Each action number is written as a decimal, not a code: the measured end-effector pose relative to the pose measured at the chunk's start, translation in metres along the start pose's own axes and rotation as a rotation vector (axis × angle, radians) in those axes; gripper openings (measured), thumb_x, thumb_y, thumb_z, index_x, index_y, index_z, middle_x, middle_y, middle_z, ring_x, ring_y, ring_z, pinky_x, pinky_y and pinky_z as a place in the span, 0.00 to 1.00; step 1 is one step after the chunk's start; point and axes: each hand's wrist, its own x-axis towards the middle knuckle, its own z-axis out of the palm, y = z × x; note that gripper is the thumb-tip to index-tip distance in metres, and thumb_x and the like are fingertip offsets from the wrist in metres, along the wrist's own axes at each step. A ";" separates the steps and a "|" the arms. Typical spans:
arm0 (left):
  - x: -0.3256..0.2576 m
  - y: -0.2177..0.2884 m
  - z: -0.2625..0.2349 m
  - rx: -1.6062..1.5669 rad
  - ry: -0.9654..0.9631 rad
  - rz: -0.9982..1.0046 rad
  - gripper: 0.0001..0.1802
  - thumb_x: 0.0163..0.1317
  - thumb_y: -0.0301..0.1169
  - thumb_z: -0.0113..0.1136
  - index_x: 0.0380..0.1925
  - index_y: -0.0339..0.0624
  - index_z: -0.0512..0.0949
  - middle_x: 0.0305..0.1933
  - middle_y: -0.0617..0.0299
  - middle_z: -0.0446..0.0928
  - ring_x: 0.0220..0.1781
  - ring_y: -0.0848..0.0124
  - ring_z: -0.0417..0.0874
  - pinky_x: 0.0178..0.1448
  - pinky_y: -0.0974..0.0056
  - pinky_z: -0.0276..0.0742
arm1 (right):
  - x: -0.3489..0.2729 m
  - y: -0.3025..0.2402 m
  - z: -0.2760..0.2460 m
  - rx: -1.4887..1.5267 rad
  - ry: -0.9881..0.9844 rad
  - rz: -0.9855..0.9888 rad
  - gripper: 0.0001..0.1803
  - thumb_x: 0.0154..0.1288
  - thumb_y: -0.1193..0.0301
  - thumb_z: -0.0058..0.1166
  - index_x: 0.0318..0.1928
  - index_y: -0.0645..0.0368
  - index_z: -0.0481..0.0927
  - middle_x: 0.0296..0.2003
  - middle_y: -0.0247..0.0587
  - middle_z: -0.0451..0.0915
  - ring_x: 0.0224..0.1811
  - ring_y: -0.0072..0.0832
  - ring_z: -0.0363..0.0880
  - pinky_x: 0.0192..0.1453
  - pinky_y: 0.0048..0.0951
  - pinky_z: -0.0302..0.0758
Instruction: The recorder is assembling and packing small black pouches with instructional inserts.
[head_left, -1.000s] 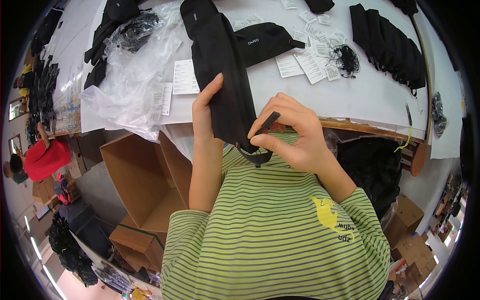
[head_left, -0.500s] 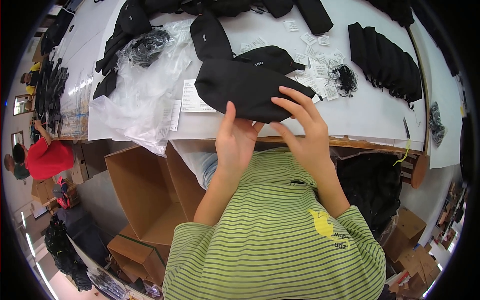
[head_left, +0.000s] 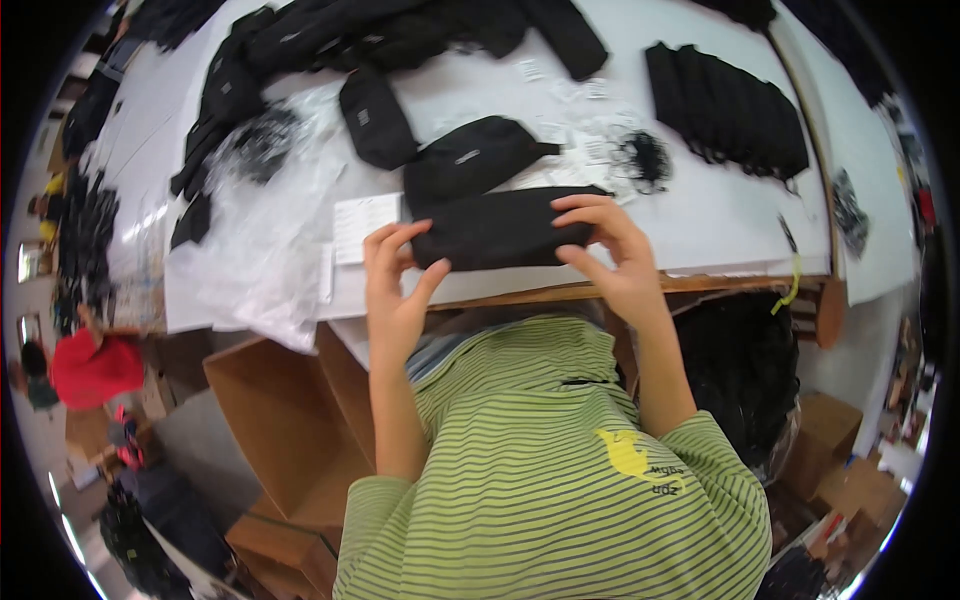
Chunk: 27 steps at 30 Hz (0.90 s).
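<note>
A black fabric pouch (head_left: 490, 230) is stretched lengthwise between my two hands at the near edge of the white table. Its left end is pinched between the thumb and fingers of my left hand (head_left: 395, 290). At the other end, my right hand (head_left: 620, 255) grips it, thumb below and fingers on top. Just beyond lies another black pouch (head_left: 475, 157) with a small printed mark. A second marked pouch (head_left: 377, 118) rests to its left. A white printed sheet (head_left: 365, 228) lies beside my left hand.
Clear plastic bags (head_left: 255, 230) cover the table's left part. White tags and a tangle of black cords (head_left: 642, 160) lie right of centre. A row of black pouches (head_left: 725, 115) sits far right, near a pen-like tool (head_left: 787, 233). A cardboard box (head_left: 280, 420) stands below.
My left hand has moved left and taken hold of the pouch's left end. The pouch has turned level and come down nearer me; my right hand has closed on its right end.
</note>
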 end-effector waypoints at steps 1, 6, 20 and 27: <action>-0.002 -0.007 -0.001 -0.051 0.000 -0.025 0.20 0.50 0.19 0.66 0.46 0.39 0.76 0.52 0.60 0.63 0.42 0.73 0.73 0.47 0.70 0.71 | 0.000 0.000 0.000 0.002 -0.044 0.011 0.11 0.53 0.80 0.61 0.39 0.60 0.80 0.47 0.37 0.79 0.45 0.22 0.76 0.40 0.19 0.71; -0.007 -0.023 0.012 -0.276 0.104 -0.079 0.20 0.45 0.13 0.65 0.36 0.42 0.71 0.46 0.63 0.64 0.44 0.74 0.68 0.47 0.72 0.65 | -0.004 0.010 -0.005 -0.085 0.007 -0.006 0.11 0.53 0.77 0.63 0.39 0.57 0.80 0.41 0.31 0.80 0.34 0.17 0.74 0.31 0.17 0.68; -0.001 0.000 0.058 -0.351 -0.108 -0.170 0.13 0.54 0.18 0.61 0.40 0.41 0.75 0.46 0.64 0.71 0.35 0.78 0.74 0.28 0.75 0.68 | -0.014 0.018 -0.083 0.133 -0.057 0.338 0.10 0.55 0.76 0.64 0.39 0.60 0.81 0.36 0.30 0.79 0.32 0.15 0.75 0.39 0.17 0.71; 0.003 0.009 0.082 -0.292 -0.270 -0.299 0.17 0.62 0.27 0.56 0.50 0.35 0.70 0.52 0.53 0.72 0.34 0.72 0.79 0.38 0.71 0.73 | 0.005 0.047 -0.180 0.191 0.350 0.291 0.14 0.55 0.73 0.65 0.42 0.63 0.82 0.34 0.33 0.81 0.30 0.16 0.76 0.30 0.17 0.71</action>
